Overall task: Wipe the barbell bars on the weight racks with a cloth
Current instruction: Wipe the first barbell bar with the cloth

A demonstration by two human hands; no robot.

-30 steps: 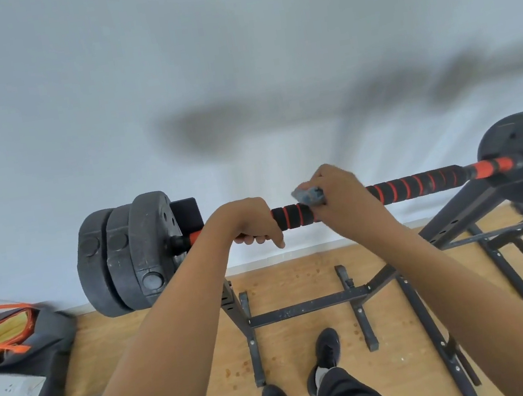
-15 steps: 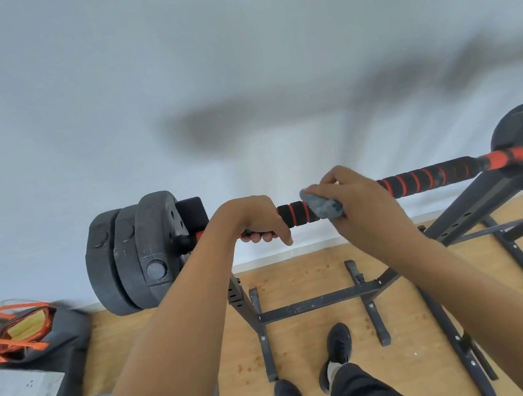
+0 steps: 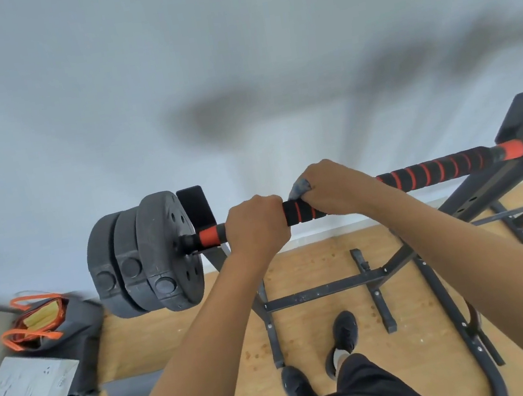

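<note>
While my left hand (image 3: 256,229) stays clamped on the bar (image 3: 437,170) by the plates (image 3: 146,257), my right hand (image 3: 337,189), fingers (image 3: 330,207) curled round the grey cloth (image 3: 299,188) on the bar, has rolled over but barely slid, so the long striped stretch across the rack (image 3: 322,290) still needs wiping.

A home gym corner: loaded barbell (image 3: 437,170) on black rack (image 3: 322,289), wood floor (image 3: 171,332), plain wall (bags lower left).

Left hand (image 3: 255,224) and right hand (image 3: 332,188) curled tight, side by side
</note>
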